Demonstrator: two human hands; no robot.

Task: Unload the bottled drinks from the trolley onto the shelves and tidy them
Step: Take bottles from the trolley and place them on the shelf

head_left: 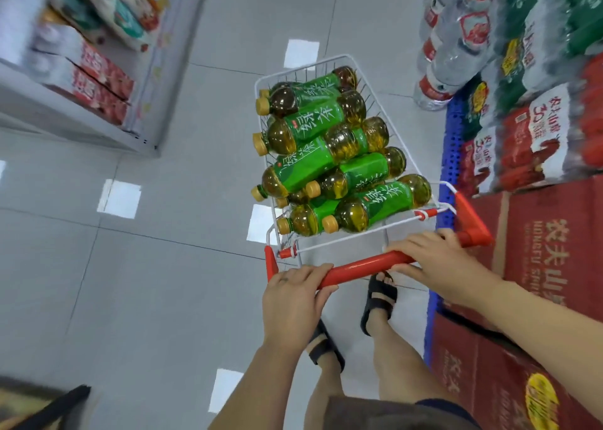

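A small white wire trolley [396, 142] stands on the grey floor in the middle of the aisle. Several green-labelled tea bottles [329, 155] with tan caps lie piled on their sides in its basket. Its red handle bar [362, 266] runs across the near end. My left hand [293, 296] is wrapped around the bar's left end. My right hand [430, 260] grips the bar towards its right end. Below the bar, my legs and black sandals show.
On the right, red cartons [548, 250] and shrink-wrapped packs of water bottles [456, 38] are stacked on a blue pallet [452, 142], close to the trolley's right side. A white shelf unit [81, 70] with boxed goods stands at the left. Grey tiled floor lies between.
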